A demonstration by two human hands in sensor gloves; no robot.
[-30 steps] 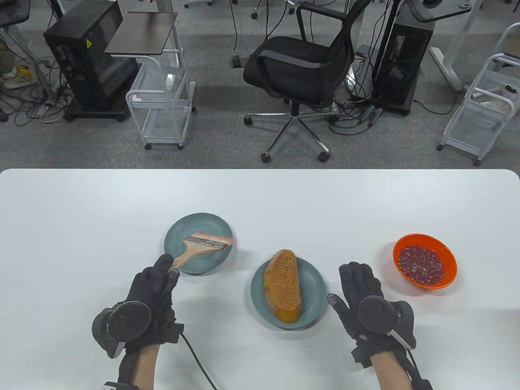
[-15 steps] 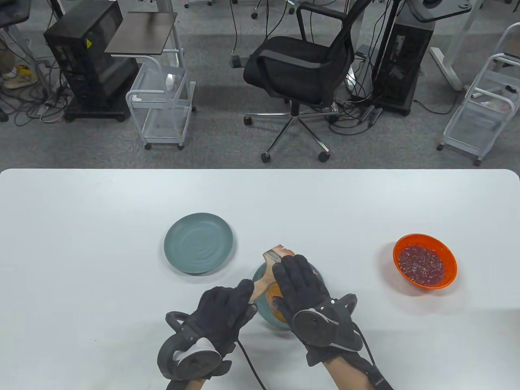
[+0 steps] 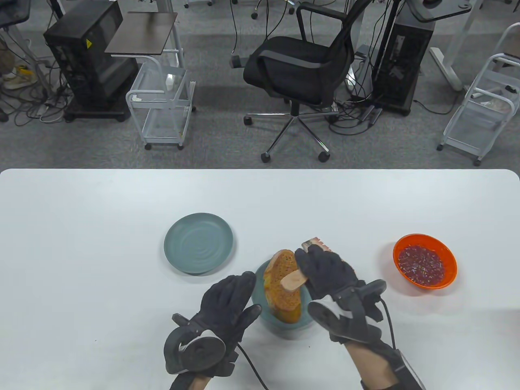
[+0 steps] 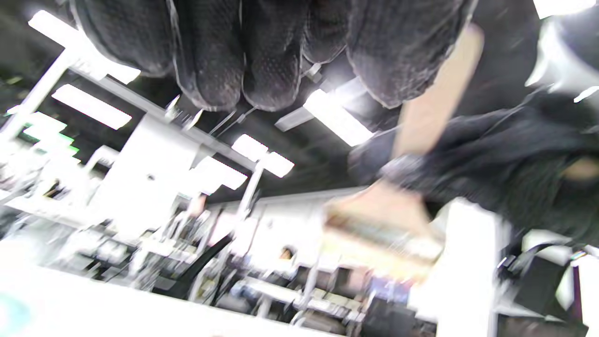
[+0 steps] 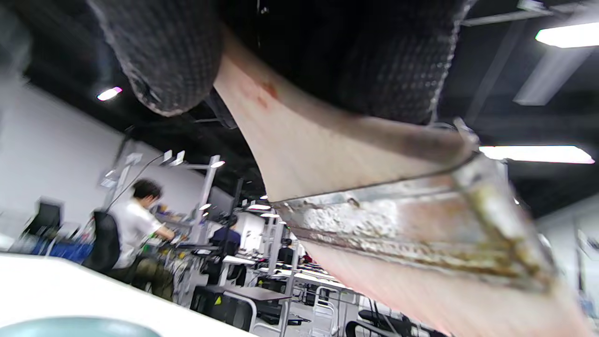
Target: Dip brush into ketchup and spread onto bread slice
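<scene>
The flat wooden-handled pastry brush with a metal ferrule [image 3: 302, 266] is in the right hand [image 3: 329, 272], whose fingers [image 3: 310, 260] wrap around the neck of the handle; the handle butt juts back over the toasted orange-brown bread slice [image 3: 282, 290], the bristles point away toward the far right. The bread lies on a round grey-blue plate [image 3: 260, 315] near the front of the white surface [image 3: 81, 211]. The left hand [image 3: 225, 308] holds nothing, its fingers loosely extended just beside the plate's left rim. The orange plastic bowl of dark red ketchup [image 3: 424, 260] sits well apart to the right, and an empty second grey-blue plate [image 3: 198, 243] lies to the left.

The grip looks high, close to the ferrule, so the brush may twist or slip as it dips. An overloaded brush could drip across the surface between bowl and bread, and a firm stroke could slide the slice off its plate unless the left hand steadies it.
</scene>
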